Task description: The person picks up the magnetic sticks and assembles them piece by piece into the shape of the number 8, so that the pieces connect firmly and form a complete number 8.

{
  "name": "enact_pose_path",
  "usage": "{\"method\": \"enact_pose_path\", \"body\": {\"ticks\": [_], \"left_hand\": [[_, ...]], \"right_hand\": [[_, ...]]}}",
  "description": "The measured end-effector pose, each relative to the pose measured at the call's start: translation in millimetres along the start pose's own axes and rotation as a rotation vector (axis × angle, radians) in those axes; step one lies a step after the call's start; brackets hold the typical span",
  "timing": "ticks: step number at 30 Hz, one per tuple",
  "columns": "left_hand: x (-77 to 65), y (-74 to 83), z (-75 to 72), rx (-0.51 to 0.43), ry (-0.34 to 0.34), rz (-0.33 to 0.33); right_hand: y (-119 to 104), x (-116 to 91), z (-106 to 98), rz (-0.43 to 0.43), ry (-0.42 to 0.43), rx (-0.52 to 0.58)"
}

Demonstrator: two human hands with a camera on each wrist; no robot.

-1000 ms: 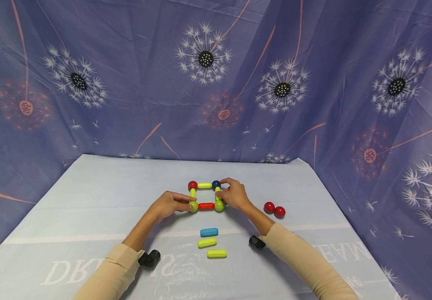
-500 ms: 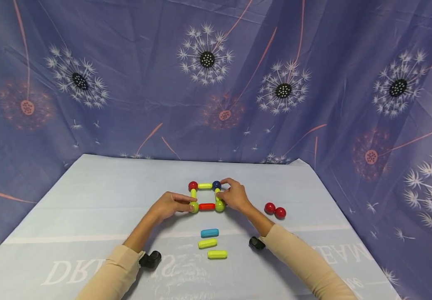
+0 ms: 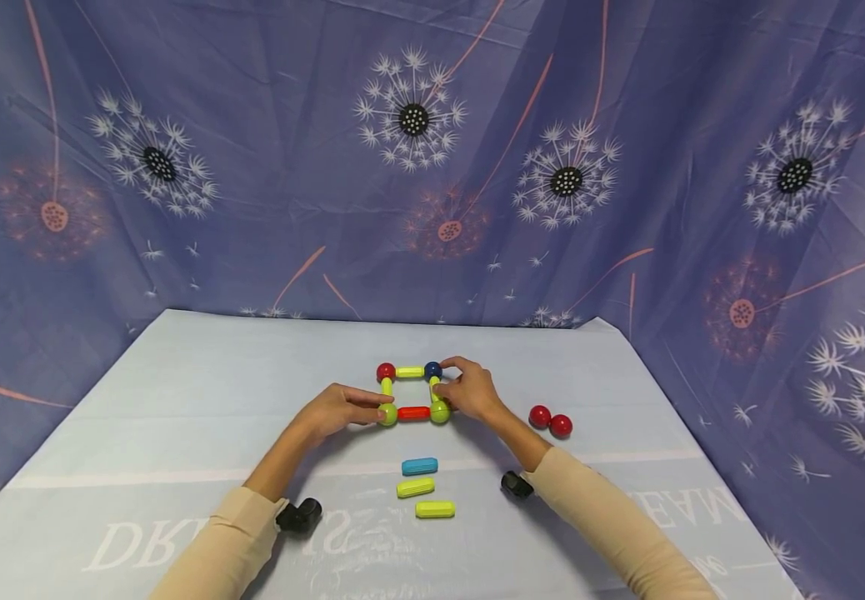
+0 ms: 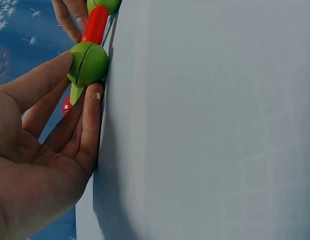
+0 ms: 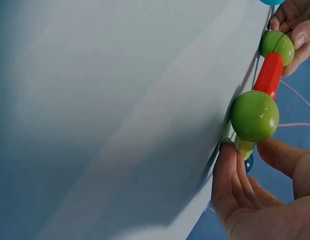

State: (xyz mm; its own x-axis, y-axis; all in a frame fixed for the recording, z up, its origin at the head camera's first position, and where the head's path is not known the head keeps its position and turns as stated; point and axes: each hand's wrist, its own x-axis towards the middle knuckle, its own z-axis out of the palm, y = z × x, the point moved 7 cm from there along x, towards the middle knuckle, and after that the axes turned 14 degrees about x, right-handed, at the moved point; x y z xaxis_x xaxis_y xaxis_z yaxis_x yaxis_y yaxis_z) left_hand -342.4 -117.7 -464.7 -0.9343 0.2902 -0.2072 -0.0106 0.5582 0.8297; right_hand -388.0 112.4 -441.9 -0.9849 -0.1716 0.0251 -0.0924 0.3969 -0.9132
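A square frame of rods and balls lies on the table. Its far corners are a red ball (image 3: 385, 372) and a blue ball (image 3: 432, 370); the near ones are two green balls, left (image 3: 387, 415) and right (image 3: 439, 412). A red rod (image 3: 413, 413) joins the green balls, and yellow rods form the other sides. With thumb and fingers, my left hand (image 3: 335, 411) pinches the left green ball (image 4: 88, 64). My right hand (image 3: 472, 390) pinches the right-side yellow rod (image 5: 245, 146) just behind the right green ball (image 5: 255, 116), its index finger reaching the blue ball.
Nearer to me lie a blue rod (image 3: 420, 467) and two loose yellow rods, one (image 3: 415, 487) above the other (image 3: 435, 509). Two red balls (image 3: 550, 422) touch each other at the right. A patterned curtain (image 3: 312, 167) encloses the table (image 3: 252, 358) at the back and sides.
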Motion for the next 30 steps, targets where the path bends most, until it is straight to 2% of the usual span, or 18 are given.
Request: {"method": "enact_pose_path", "body": {"ticks": [5, 11, 19, 23, 30], "left_hand": [[0.6, 0.3, 0.5, 0.012, -0.003, 0.0], [1.5, 0.7, 0.8, 0.015, -0.004, 0.0], [2.2, 1.2, -0.8, 0.029, 0.003, -0.008], [2.5, 1.8, -1.2, 0.027, -0.004, -0.002], [4.7, 1.7, -1.7, 0.025, -0.019, 0.013]], "right_hand": [[-6.7, -6.1, -3.2, -0.011, -0.022, 0.002], [-25.7, -16.7, -3.7, -0.087, -0.02, -0.074], [-46.9, -35.7, 6.9, -0.155, -0.107, -0.104], [-50.6, -43.1, 14.4, -0.154, -0.185, -0.134], [-46.3, -56.2, 32.0, -0.096, -0.384, -0.197]]}}
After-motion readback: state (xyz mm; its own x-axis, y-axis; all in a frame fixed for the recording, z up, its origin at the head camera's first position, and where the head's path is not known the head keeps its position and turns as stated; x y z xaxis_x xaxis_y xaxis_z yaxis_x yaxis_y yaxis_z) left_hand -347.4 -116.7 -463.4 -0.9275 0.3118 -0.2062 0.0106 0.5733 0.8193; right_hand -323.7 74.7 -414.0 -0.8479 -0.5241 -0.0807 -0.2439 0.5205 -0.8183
